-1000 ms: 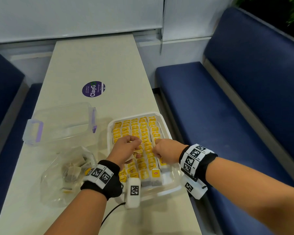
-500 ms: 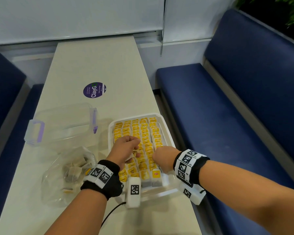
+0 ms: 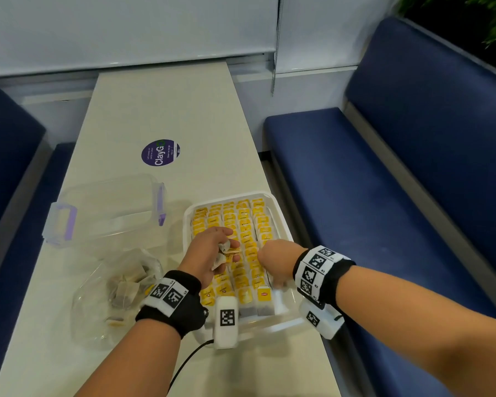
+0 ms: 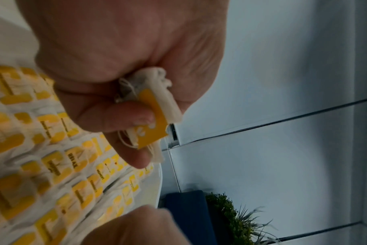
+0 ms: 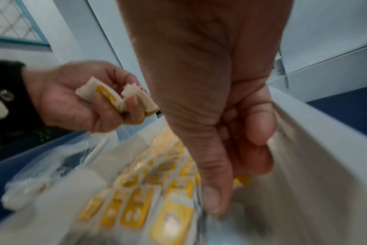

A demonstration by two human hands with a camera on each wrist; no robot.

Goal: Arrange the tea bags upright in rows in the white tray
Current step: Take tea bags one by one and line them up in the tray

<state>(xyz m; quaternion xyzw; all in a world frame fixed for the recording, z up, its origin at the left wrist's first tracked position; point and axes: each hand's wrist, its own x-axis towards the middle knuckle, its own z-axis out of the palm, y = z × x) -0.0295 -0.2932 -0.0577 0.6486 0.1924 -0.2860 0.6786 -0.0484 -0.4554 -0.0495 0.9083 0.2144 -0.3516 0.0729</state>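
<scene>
The tea bags [image 3: 242, 239] stand packed in rows that run from the far wall of the white tray [image 3: 278, 209] toward the near one, yellow tags up, filling most of it. The one relation that matters is at the tray's near right corner: there the rightmost row stops short, leaving a gap between its last upright bag and the near wall, and the right hand [image 3: 275, 260] hangs directly over that gap. Its fingers [image 5: 260, 126] are curled and pointing down into the corner; the right wrist view is blurred at the tips, so I cannot tell whether they pinch a bag or only press the row back.

The spare stock lies to the left of that gap. The left hand [image 3: 208, 255] hovers above the middle rows, its fingers [image 4: 124, 114] clenched round a small bunch of tea bags [image 4: 157, 116], the bags' long axis lying roughly level across the palm rather than upright. By my judgement the coming move is a hand-over rightward and a turn to vertical, so that a bag drops tag-up into the gap. The right hand is the nearer one to the slot; the left is nearer the clear bag of loose tea bags [image 3: 121, 287] on the worktop [image 3: 166, 110]
</scene>
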